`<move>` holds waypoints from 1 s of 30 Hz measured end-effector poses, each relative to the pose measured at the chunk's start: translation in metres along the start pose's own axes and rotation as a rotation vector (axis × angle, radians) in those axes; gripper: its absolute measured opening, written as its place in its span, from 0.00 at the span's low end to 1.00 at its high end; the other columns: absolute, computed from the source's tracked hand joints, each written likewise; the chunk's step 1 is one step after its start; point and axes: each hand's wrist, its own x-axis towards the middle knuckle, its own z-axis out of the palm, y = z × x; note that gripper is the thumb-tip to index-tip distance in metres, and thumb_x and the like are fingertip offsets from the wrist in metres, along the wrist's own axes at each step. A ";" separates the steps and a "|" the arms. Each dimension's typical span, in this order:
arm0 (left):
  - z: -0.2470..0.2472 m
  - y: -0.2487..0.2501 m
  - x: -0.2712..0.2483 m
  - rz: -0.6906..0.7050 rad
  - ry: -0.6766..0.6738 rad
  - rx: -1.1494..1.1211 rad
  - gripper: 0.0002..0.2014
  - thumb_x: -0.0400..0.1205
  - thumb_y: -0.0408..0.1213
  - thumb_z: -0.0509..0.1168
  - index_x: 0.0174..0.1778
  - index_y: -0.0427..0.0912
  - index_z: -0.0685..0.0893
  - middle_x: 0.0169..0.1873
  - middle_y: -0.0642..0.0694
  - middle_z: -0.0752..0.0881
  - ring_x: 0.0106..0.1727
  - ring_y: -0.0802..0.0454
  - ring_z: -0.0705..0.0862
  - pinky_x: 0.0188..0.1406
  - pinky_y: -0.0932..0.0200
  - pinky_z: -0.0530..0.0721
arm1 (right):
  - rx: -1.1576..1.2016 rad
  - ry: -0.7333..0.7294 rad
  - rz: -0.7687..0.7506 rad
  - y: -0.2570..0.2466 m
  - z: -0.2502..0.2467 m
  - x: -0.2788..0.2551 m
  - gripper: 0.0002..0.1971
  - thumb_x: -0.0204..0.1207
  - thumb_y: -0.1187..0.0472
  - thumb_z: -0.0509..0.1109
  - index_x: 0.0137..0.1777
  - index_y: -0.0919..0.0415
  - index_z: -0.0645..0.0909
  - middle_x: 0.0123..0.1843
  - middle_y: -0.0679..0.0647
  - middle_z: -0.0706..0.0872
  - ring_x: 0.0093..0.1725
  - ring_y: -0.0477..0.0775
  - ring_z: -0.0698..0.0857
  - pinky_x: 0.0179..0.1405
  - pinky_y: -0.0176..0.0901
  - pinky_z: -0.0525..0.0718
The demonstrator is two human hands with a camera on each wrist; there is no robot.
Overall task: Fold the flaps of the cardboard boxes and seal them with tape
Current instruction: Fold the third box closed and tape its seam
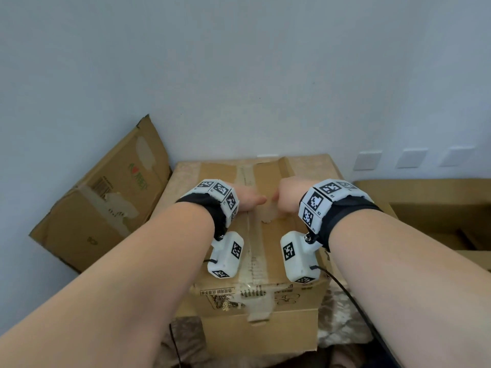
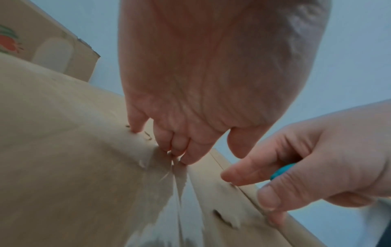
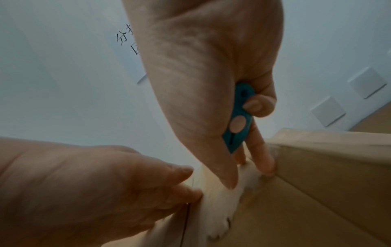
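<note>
A closed cardboard box (image 1: pixel 265 328) stands in front of me, with clear tape (image 1: pixel 255 258) running along its top seam and down the front. My left hand (image 1: pixel 248 199) lies on the left flap beside the seam, its straight fingers (image 2: pixel 182 153) pressing the cardboard (image 2: pixel 63 150). My right hand (image 1: pixel 287 197) is just across the seam. It grips a small teal cutter (image 3: pixel 239 117) in its palm with the two outer fingers. Its thumb and the other fingers (image 3: pixel 268 167) reach down onto the tape (image 3: pixel 215 208). The cutter's tip (image 2: pixel 282 171) shows in the left wrist view.
A worn cardboard box (image 1: pixel 106 208) leans against the wall on the left. More open cardboard boxes (image 1: pixel 438 208) sit on the right, below white wall plates (image 1: pixel 411 158). A patterned cloth (image 1: pixel 342 322) lies under the box, and a black cable (image 1: pixel 353 301) trails from my right wrist.
</note>
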 end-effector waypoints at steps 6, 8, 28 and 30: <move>0.021 0.003 -0.034 0.046 -0.098 0.085 0.24 0.88 0.43 0.51 0.80 0.39 0.65 0.79 0.42 0.67 0.78 0.44 0.66 0.76 0.51 0.61 | 0.046 0.027 -0.036 -0.004 0.014 -0.029 0.20 0.82 0.57 0.64 0.71 0.61 0.78 0.68 0.57 0.82 0.65 0.57 0.83 0.64 0.48 0.81; 0.027 0.004 -0.049 0.061 -0.110 0.107 0.25 0.87 0.43 0.55 0.80 0.41 0.65 0.79 0.44 0.67 0.78 0.45 0.67 0.75 0.51 0.63 | 0.034 0.022 -0.051 -0.006 0.019 -0.039 0.20 0.82 0.55 0.64 0.71 0.60 0.78 0.68 0.57 0.82 0.65 0.57 0.82 0.65 0.49 0.81; 0.043 -0.048 -0.102 -0.046 0.213 -0.242 0.24 0.84 0.36 0.60 0.78 0.40 0.68 0.69 0.42 0.78 0.63 0.49 0.78 0.60 0.57 0.77 | 0.119 0.130 -0.021 -0.020 0.055 -0.098 0.21 0.72 0.43 0.73 0.56 0.59 0.84 0.50 0.53 0.87 0.46 0.53 0.87 0.43 0.44 0.86; 0.047 -0.059 -0.104 -0.170 0.200 -0.279 0.20 0.85 0.36 0.58 0.72 0.35 0.73 0.53 0.43 0.82 0.49 0.51 0.79 0.46 0.61 0.77 | 0.117 0.156 0.017 -0.019 0.057 -0.102 0.15 0.75 0.47 0.71 0.50 0.60 0.84 0.46 0.53 0.87 0.43 0.53 0.86 0.34 0.41 0.82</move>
